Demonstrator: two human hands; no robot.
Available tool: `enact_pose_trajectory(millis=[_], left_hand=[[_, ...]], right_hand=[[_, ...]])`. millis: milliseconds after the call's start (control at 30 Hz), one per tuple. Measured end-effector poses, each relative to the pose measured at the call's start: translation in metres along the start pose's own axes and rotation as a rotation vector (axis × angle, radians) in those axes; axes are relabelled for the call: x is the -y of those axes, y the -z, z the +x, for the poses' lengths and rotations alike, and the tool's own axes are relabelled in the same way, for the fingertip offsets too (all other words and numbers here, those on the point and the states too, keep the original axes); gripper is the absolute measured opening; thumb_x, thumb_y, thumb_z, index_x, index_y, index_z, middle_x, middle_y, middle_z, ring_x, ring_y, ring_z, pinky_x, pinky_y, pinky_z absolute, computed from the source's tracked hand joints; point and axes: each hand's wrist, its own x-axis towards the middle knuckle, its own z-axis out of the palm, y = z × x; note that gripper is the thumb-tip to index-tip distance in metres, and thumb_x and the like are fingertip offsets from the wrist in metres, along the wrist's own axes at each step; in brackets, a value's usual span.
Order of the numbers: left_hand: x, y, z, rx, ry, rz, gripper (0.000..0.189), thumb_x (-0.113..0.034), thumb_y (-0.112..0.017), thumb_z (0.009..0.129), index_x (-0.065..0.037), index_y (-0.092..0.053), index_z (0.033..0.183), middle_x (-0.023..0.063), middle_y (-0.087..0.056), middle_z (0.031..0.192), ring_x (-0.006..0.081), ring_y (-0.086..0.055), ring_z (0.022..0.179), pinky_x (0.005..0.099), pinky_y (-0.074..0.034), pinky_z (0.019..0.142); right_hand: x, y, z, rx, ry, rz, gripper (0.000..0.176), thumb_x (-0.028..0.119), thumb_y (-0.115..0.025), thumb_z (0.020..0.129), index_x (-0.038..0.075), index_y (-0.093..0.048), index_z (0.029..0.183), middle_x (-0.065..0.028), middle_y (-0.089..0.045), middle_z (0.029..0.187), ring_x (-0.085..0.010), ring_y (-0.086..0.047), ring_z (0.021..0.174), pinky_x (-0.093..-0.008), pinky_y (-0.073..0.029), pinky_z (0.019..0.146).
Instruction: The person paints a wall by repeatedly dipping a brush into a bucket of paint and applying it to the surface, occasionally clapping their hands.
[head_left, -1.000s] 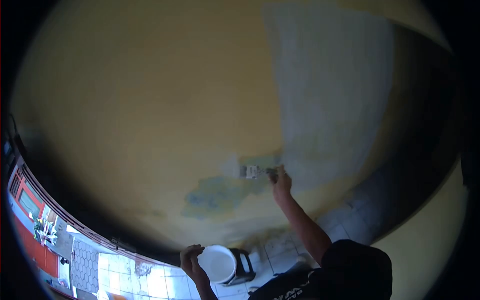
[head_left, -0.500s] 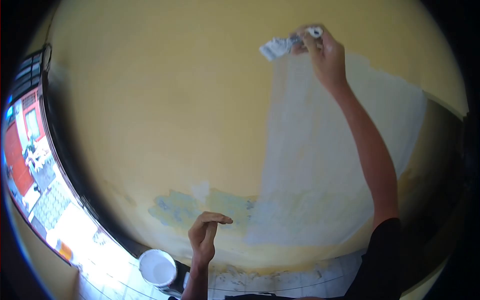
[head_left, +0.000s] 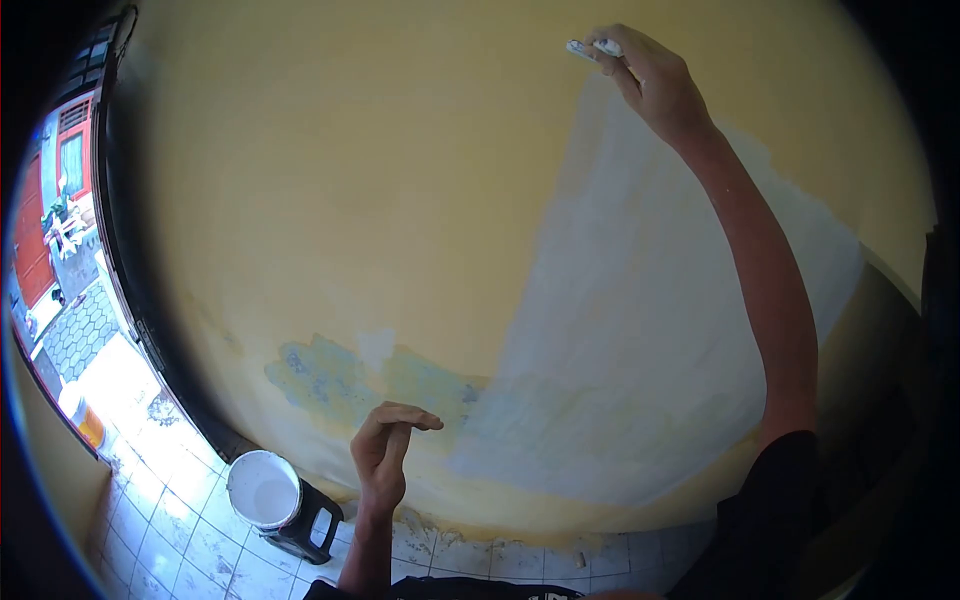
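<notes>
My right hand (head_left: pixel 655 90) is raised high on the wall and closed around the handle of a paintbrush (head_left: pixel 578 48). The brush has white paint on it, and its head is foreshortened at the top edge of a pale painted area (head_left: pixel 640 280). That whitish coat covers part of the yellow wall (head_left: pixel 380 180) under and beside my right arm. Low in front, my left hand (head_left: pixel 385 450) holds nothing, its fingers stretched out to the right and the thumb below them. Behind it, the wall bears a patch of bluish-green worn paint (head_left: pixel 325 375).
A white bucket (head_left: pixel 264 488) stands on a black stool (head_left: pixel 312 530) at lower left, on a tiled floor (head_left: pixel 205 550). An open doorway at far left shows bright paving (head_left: pixel 85 335) and an orange-and-white container (head_left: pixel 85 415). A dark recess lies at far right.
My right hand has moved up with the paintbrush, whose head has turned and shows less. The view has shifted, bringing the stool into sight. My left hand keeps its pose.
</notes>
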Motion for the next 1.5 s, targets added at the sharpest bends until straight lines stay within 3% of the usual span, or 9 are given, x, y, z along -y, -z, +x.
enact_pose_trajectory(millis=[167,267,533,567,667,900,1067,1267,1500], left_hand=[[0.004,0.011,-0.007,-0.037,0.023,0.025,0.024,0.007,-0.046,0.105,0.002,-0.068,0.111,0.0172,-0.073,0.103,0.0250,-0.073,0.096,0.0365,-0.056,0.088],[-0.001,0.017,-0.011,-0.051,0.018,0.009,0.024,0.007,-0.046,0.104,0.002,-0.067,0.111,0.0173,-0.073,0.102,0.0252,-0.073,0.096,0.0368,-0.056,0.088],[-0.009,0.028,-0.029,-0.123,0.008,0.019,0.023,0.007,-0.046,0.105,0.002,-0.067,0.111,0.0166,-0.073,0.103,0.0249,-0.073,0.096,0.0370,-0.057,0.088],[-0.009,0.028,-0.032,-0.136,0.011,0.017,0.023,0.007,-0.046,0.105,0.002,-0.067,0.111,0.0165,-0.073,0.103,0.0247,-0.073,0.096,0.0369,-0.057,0.088],[-0.008,0.030,-0.043,-0.173,0.014,0.005,0.023,0.007,-0.046,0.105,0.002,-0.067,0.111,0.0163,-0.073,0.103,0.0243,-0.073,0.096,0.0367,-0.057,0.088],[-0.008,0.020,-0.062,-0.185,0.023,0.004,0.023,0.006,-0.045,0.105,0.002,-0.067,0.110,0.0164,-0.073,0.103,0.0240,-0.073,0.096,0.0360,-0.057,0.087],[-0.009,0.011,-0.071,-0.191,0.049,-0.011,0.023,0.007,-0.045,0.105,0.001,-0.067,0.110,0.0164,-0.073,0.102,0.0242,-0.073,0.095,0.0360,-0.057,0.087],[-0.014,0.007,-0.064,-0.167,0.045,-0.016,0.021,0.006,-0.047,0.105,0.001,-0.067,0.110,0.0160,-0.073,0.101,0.0244,-0.073,0.093,0.0364,-0.057,0.085],[-0.012,0.006,-0.068,-0.160,0.061,0.046,0.019,0.005,-0.048,0.105,0.000,-0.066,0.109,0.0154,-0.072,0.098,0.0246,-0.073,0.090,0.0366,-0.056,0.084]], right_hand=[[0.014,-0.038,-0.047,0.182,0.230,-0.162,0.027,0.001,-0.074,0.092,0.006,-0.065,0.117,-0.0113,-0.071,0.100,-0.0316,-0.071,0.090,-0.0409,-0.061,0.076],[0.049,-0.036,-0.052,0.194,0.246,0.137,0.028,-0.002,-0.076,0.089,0.006,-0.066,0.115,-0.0119,-0.072,0.101,-0.0315,-0.072,0.090,-0.0403,-0.060,0.074],[-0.006,-0.012,-0.028,0.077,0.050,-0.074,0.020,-0.002,-0.071,0.093,0.003,-0.066,0.111,-0.0176,-0.071,0.104,-0.0387,-0.070,0.092,-0.0399,-0.059,0.080],[-0.008,-0.029,-0.049,0.006,0.204,-0.056,0.020,-0.003,-0.069,0.092,0.004,-0.066,0.110,-0.0172,-0.070,0.105,-0.0386,-0.070,0.092,-0.0420,-0.059,0.080],[0.050,-0.026,-0.081,0.442,0.137,0.196,0.023,-0.004,-0.070,0.091,0.004,-0.067,0.112,-0.0175,-0.070,0.105,-0.0380,-0.070,0.092,-0.0444,-0.058,0.081],[0.023,-0.011,-0.032,-0.004,0.018,0.062,0.020,0.001,-0.073,0.091,0.006,-0.066,0.110,-0.0159,-0.069,0.104,-0.0366,-0.069,0.094,-0.0427,-0.060,0.080],[0.054,-0.057,-0.106,0.300,0.204,0.182,0.011,0.007,-0.068,0.099,0.007,-0.066,0.109,-0.0133,-0.072,0.105,-0.0338,-0.072,0.097,-0.0426,-0.060,0.080],[0.052,-0.037,-0.074,0.268,-0.389,0.575,0.011,0.014,-0.066,0.105,0.003,-0.065,0.107,-0.0124,-0.074,0.090,-0.0195,-0.073,0.079,-0.0342,-0.059,0.073],[-0.006,0.006,-0.014,-0.222,-0.240,0.329,0.010,0.011,-0.068,0.102,0.004,-0.067,0.110,-0.0100,-0.074,0.094,-0.0207,-0.073,0.078,-0.0361,-0.060,0.072]])
